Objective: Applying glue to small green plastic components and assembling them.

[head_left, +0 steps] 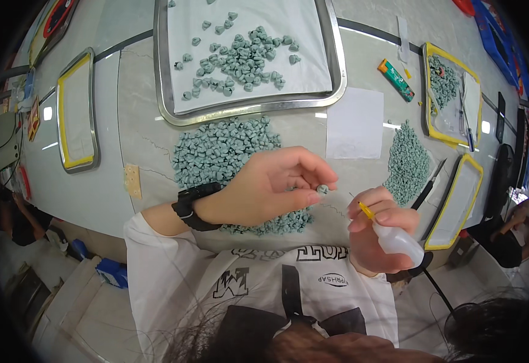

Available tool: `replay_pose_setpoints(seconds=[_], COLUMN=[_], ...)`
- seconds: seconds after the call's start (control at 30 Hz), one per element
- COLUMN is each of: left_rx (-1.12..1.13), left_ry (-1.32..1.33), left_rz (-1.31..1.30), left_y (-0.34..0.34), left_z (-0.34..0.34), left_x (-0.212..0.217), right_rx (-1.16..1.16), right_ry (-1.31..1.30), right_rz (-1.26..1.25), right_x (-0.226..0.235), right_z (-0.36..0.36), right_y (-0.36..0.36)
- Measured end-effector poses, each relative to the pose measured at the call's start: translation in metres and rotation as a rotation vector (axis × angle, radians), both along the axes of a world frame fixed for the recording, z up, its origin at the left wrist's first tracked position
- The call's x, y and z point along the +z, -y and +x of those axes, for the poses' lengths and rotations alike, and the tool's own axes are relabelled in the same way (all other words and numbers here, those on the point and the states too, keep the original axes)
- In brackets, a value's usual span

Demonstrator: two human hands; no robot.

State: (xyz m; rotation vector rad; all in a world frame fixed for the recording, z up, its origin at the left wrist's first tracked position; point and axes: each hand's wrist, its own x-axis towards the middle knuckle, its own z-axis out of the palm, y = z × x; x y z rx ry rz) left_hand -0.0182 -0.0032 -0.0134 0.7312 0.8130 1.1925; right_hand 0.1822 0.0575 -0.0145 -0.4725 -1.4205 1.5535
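My left hand (276, 184), with a black watch (195, 207) on its wrist, is over a heap of small grey-green pieces (216, 151). Between its thumb and fingertips it pinches one small grey-green piece (322, 189). A short way to the right, my right hand (364, 237) grips a translucent white squeeze bottle (399, 245). The bottle's yellow nozzle (366, 210) points up and left, apart from the pinched piece. Beyond the heap, similar pieces (243, 60) lie scattered on white paper in a metal tray (341, 60).
Right of my hands are a pile of smaller green pieces (407, 160), a knife-like tool (428, 186) and yellow-edged trays (455, 202). A white sheet (354, 124) lies below a green-and-orange tube-shaped package (396, 80). At left stand a yellow-edged tray (77, 112) and a tan block (132, 181).
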Motion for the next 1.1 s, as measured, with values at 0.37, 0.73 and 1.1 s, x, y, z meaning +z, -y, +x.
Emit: replay_pose_setpoints(seconds=[0.37,0.73,1.1], left_rx=[0.013,0.006,0.003], left_ry=[0.093,0.033,0.017], left_rz=[-0.148,-0.169,-0.169], left_y=[0.005,0.008,0.008], left_z=[0.003,0.007,0.006], left_x=[-0.002,-0.001,0.0], right_rx=[0.049,0.067,0.088], right_ry=[0.135,0.241,0.283], right_rz=[0.37,0.331,0.296], right_x=[-0.004,0.004,0.005], right_z=[-0.004,0.0,0.002], right_y=[-0.007,-0.006,-0.004])
